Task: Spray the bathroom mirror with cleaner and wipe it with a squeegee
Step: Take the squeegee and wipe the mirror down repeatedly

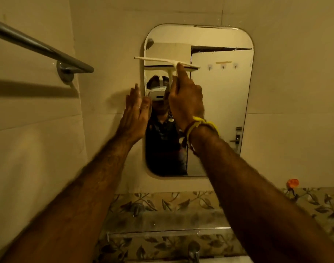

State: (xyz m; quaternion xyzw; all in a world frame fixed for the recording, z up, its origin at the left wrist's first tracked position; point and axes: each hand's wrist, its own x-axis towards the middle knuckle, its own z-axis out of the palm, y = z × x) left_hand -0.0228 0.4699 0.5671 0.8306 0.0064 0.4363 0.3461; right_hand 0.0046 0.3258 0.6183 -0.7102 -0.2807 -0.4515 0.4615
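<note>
A metal towel rail (39,46) runs along the tiled wall at the far left, fixed by a round bracket. Next comes the left hand (136,112), flat and empty with its fingers straight and spread, lying against the wall at the left edge of the mirror (226,103). The mirror hangs upright on the wall, rounded at the corners. The right hand (186,100) is raised in front of it, fingers wrapped around the handle of a white squeegee (168,63) — the forefinger stretched up along the handle. The blade lies almost level against the upper left part of the glass, its left end jutting past the mirror's edge. A yellow cord (204,123) circles the right wrist. Below, a glass shelf (162,231) crosses leaf-patterned tiles — a tap (193,252) shows beneath it.
</note>
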